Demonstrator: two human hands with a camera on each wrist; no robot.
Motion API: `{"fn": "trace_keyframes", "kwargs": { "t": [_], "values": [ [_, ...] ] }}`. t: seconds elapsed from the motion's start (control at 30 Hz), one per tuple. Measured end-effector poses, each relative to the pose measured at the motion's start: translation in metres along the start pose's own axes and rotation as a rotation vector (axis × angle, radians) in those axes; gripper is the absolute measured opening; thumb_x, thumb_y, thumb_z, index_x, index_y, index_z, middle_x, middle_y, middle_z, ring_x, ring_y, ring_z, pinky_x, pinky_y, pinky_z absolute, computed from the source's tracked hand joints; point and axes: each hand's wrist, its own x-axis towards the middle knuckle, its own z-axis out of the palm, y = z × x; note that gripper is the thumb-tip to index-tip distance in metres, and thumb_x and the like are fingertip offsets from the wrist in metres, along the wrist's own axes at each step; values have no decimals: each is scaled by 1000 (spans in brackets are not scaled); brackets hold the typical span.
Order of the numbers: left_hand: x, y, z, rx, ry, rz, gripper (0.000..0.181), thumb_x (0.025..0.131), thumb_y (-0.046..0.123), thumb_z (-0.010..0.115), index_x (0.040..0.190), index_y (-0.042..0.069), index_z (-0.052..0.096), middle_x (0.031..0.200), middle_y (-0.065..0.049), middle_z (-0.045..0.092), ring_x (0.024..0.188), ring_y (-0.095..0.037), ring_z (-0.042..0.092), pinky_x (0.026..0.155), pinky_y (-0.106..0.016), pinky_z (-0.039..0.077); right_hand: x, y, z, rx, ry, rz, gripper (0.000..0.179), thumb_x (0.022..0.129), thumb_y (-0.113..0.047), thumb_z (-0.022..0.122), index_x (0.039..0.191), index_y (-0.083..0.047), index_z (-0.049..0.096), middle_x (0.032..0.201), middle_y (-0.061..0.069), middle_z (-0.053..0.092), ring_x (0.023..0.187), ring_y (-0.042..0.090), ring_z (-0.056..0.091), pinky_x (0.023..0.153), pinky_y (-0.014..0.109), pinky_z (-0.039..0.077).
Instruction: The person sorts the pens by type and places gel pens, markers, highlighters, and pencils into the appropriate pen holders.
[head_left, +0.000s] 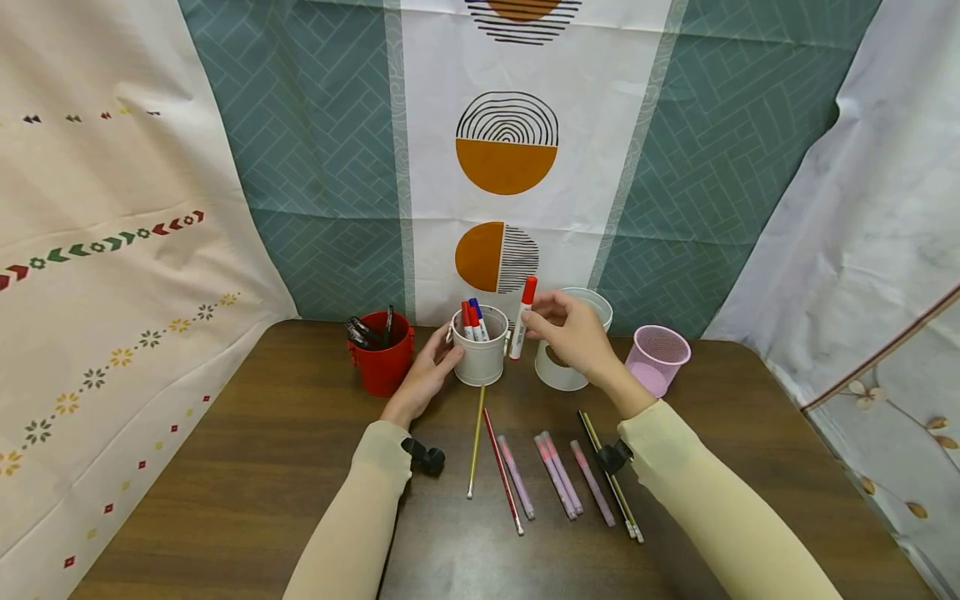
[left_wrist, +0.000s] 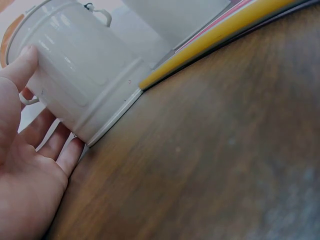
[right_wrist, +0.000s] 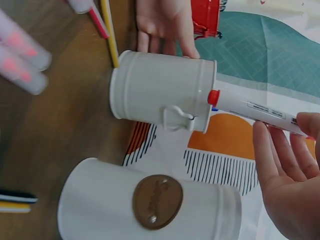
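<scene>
At the left of the counter [head_left: 225, 467] a red bucket [head_left: 381, 375] holds black pens [head_left: 363, 335] leaning outward; a sideways knock from the nearby arm could probably tip it.

Next, the left hand [head_left: 423, 375] cups a small white pot [head_left: 480, 365], thumb on one side and fingers round the other. If that hold slackened, a push on the rim might slide or tilt the pot and spill the red- and blue-capped markers inside.

A yellow pencil [head_left: 476, 442] lies with one end against the pot's base, so a shifting pot could roll it into the red pencil [head_left: 502, 468].

Just right of the pot's rim, the right hand [head_left: 573, 337] pinches a red-capped marker [head_left: 521, 329] near its upper end, slightly tilted; whether the lower end touches the pot I cannot tell. Lowered there, it could catch on the side handle or drop outside.

Behind that hand stands a large white pot [head_left: 558, 380], which the wrist could bump; farther right, a pink mesh cup [head_left: 657, 358] sits near the forearm.
</scene>
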Motion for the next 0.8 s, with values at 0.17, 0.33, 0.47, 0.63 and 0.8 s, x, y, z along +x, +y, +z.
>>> {"fn": "trace_keyframes", "kwargs": {
  "t": [0.17, 0.33, 0.47, 0.63, 0.8],
  "values": [
    [0, -1, -1, 0, -9, 13, 68, 110, 28, 60, 169, 20, 26, 175, -11, 24, 161, -36, 23, 129, -54, 25, 17, -6, 8, 43, 30, -19, 30, 101, -15, 75, 123, 3, 65, 110, 20, 73, 99, 36, 76, 86, 39, 64],
    [1, -1, -1, -5, -10, 16, 68, 110, 28, 60, 169, 20, 27, 175, -11, 25, 161, -36, 24, 129, -54, 25, 31, -8, 17, 28, 40, -35, 30, 101, -15, 75, 124, 1, 66, 111, 19, 73, 102, 38, 75, 88, 41, 63],
    [1, -1, 0, -11, -7, 12, 67, 110, 29, 61, 168, 21, 29, 174, -10, 27, 160, -34, 25, 129, -54, 25, 39, -6, 24, 3, 39, -43, 27, 101, -14, 74, 123, 0, 67, 110, 18, 74, 101, 36, 75, 86, 36, 64],
    [0, 0, 0, -9, -14, 19, 68, 110, 28, 60, 169, 20, 28, 174, -11, 26, 160, -35, 25, 129, -55, 25, 48, -2, 34, 1, 28, -28, 25, 102, -15, 74, 122, -2, 68, 108, 16, 74, 97, 31, 76, 84, 31, 64],
    [0, 0, -1, -9, -20, 24, 67, 110, 28, 60, 169, 20, 27, 174, -11, 26, 160, -35, 25, 129, -55, 24, 52, 3, 41, -15, 24, -7, 22, 102, -16, 73, 120, -3, 69, 108, 14, 75, 95, 29, 76, 84, 31, 64]
  ]
}}
